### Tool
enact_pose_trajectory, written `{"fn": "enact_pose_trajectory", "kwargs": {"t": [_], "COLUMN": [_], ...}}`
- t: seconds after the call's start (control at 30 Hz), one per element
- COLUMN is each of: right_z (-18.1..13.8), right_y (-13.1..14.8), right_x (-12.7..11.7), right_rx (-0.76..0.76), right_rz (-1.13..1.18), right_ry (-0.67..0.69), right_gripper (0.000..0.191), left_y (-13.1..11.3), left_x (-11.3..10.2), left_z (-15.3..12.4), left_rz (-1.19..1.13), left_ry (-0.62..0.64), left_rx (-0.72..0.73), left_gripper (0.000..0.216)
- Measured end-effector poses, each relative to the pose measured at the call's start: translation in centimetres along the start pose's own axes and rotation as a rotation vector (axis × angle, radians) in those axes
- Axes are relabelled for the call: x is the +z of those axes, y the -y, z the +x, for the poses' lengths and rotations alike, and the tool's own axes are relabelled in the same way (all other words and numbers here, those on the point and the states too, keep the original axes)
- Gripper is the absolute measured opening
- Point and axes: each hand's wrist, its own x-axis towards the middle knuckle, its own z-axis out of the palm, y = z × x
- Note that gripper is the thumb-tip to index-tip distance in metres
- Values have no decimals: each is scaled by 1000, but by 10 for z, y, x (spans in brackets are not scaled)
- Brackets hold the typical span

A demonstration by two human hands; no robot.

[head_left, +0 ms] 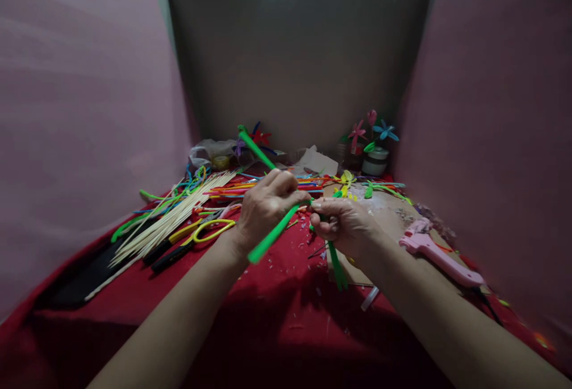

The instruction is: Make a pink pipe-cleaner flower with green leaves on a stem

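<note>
My left hand (268, 201) is closed on a bright green pipe cleaner (273, 235), whose thick fuzzy end points down toward me. Another green length (258, 149) rises from behind this hand to the upper left. Close beside it, my right hand (342, 222) pinches green pipe cleaner at the spot where the fingertips of both hands nearly meet. Below the right hand a darker green length (336, 267) hangs over the cardboard. Whether these lengths are joined is hidden by my fingers.
Bamboo skewers (174, 222) and yellow-handled cutters (214, 231) lie left on the red cloth (277, 317). Coloured pipe cleaners (227, 189) spread behind. A pink glue gun (442, 258) rests at right near cardboard (384, 216). Pipe-cleaner flowers (357, 133) stand by a jar (375, 162) at the back.
</note>
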Motion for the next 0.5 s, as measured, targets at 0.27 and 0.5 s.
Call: {"fn": "enact_pose_trajectory", "kwargs": {"t": [0.27, 0.5], "right_z": [-11, -24], "right_y": [3, 8], "right_x": [10, 17], "right_rx": [6, 30], "right_rz": [-99, -96], "right_ry": [63, 98], "right_gripper": [7, 12], "left_y": [-5, -9], "left_x": [-37, -50], "left_z": [10, 11], "left_rz": [95, -78], "left_ry": [261, 285], "left_rx": [230, 194], "left_gripper": [22, 21]}}
